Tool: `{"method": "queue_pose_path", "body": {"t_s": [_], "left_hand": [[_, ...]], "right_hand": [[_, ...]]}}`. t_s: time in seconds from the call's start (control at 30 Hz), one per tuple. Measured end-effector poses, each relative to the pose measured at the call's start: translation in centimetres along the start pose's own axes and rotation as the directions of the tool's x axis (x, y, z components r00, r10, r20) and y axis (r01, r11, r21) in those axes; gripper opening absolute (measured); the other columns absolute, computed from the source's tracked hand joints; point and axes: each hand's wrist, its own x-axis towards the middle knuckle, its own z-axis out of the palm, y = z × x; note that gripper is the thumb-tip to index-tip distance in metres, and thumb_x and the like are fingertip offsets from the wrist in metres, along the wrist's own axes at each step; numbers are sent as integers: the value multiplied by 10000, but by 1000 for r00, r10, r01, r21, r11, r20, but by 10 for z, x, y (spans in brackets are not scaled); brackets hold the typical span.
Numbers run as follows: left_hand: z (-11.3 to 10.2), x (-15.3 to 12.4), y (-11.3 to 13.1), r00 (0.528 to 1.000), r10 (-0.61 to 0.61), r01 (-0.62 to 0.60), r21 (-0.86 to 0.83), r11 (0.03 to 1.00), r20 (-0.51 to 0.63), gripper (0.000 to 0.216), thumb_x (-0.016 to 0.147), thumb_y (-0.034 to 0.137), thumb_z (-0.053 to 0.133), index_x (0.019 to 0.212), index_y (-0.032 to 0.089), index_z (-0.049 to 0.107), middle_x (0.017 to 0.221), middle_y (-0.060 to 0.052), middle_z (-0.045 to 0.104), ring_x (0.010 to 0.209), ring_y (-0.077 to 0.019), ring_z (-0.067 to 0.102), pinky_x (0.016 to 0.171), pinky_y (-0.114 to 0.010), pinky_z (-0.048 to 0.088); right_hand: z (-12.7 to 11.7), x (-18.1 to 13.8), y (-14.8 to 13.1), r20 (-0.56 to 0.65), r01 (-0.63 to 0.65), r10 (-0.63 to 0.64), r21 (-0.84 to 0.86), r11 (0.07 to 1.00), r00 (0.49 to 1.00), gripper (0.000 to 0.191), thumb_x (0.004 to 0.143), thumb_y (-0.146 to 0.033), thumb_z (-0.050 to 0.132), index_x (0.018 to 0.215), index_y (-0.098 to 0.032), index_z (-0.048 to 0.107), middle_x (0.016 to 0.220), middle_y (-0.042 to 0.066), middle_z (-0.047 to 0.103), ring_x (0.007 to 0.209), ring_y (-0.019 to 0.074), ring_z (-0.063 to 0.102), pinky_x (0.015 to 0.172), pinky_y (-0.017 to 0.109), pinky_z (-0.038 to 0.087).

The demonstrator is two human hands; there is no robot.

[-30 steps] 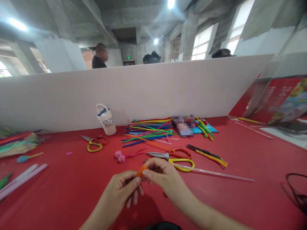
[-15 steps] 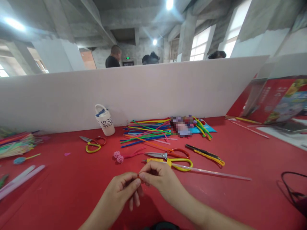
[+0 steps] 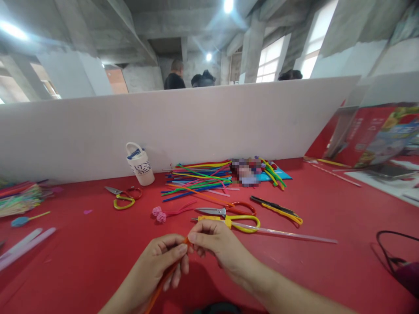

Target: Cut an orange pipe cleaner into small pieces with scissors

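Low in the middle of the view, my left hand [image 3: 162,261] and my right hand [image 3: 216,244] meet over the red table [image 3: 327,270]. Both pinch an orange pipe cleaner [image 3: 163,279] where their fingertips touch. Its free length runs down past my left palm toward me. Just beyond my right hand lie scissors with red and yellow handles [image 3: 231,216] and a clear plastic stick [image 3: 288,234].
A heap of coloured pipe cleaners [image 3: 196,179] lies by the white partition [image 3: 196,122], next to a small white cup [image 3: 140,163]. Second scissors [image 3: 121,196], two pink curled pieces [image 3: 159,213], a black cable [image 3: 393,253] and a red box [image 3: 376,135] are around. People stand behind the partition.
My hands stayed together, working the orange pipe cleaner; its long end now hangs below my left hand. A person behind the partition walked to the right.
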Motion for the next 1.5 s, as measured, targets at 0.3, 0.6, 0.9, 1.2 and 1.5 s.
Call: {"method": "queue_pose_path", "body": {"t_s": [0.3, 0.6, 0.9, 1.2, 1.5], "left_hand": [[-1, 0, -2, 998, 19, -20, -19, 1000, -54, 239, 764, 381, 593, 682, 156, 572, 533, 14, 622, 302, -38, 449, 278, -122, 262], [2, 1, -3, 995, 67, -51, 194, 980, -75, 260, 758, 415, 538, 696, 165, 571, 524, 30, 603, 294, -42, 416, 286, -144, 257], [0, 2, -6, 992, 111, -88, 291, 953, -65, 308, 778, 453, 491, 670, 169, 538, 483, 38, 564, 291, -34, 322, 337, -181, 190], [-4, 4, -6, 999, -34, 23, 288, 957, 35, 299, 735, 478, 499, 674, 185, 509, 379, 95, 408, 327, -58, 214, 360, -212, 132], [-2, 6, -1, 1000, -5, 13, 357, 934, -23, 300, 725, 468, 500, 608, 192, 490, 370, 84, 421, 345, -67, 248, 388, -221, 155]], "right_hand": [[-8, 5, 1, 40, 3, -6, 63, 998, 999, 239, 710, -389, 623, 734, -153, 645, 619, -5, 598, 542, 91, 516, 550, 241, 406], [-6, 4, 2, 29, 90, -87, -151, 984, 996, 113, 674, -288, 609, 665, -177, 590, 581, -34, 566, 522, 86, 478, 539, 235, 388], [-5, 2, 1, 27, 115, -114, -413, 904, 993, 120, 732, -226, 525, 625, -179, 553, 589, -41, 516, 571, 91, 443, 542, 222, 328], [-11, 3, 3, 147, 148, -79, -551, 821, 986, 171, 769, -203, 511, 600, -182, 512, 536, -60, 450, 522, 85, 400, 484, 211, 268], [-6, 5, 3, 62, 131, -117, -594, 794, 991, 223, 756, -196, 540, 537, -186, 494, 522, -49, 440, 539, 96, 382, 518, 247, 233]]}}
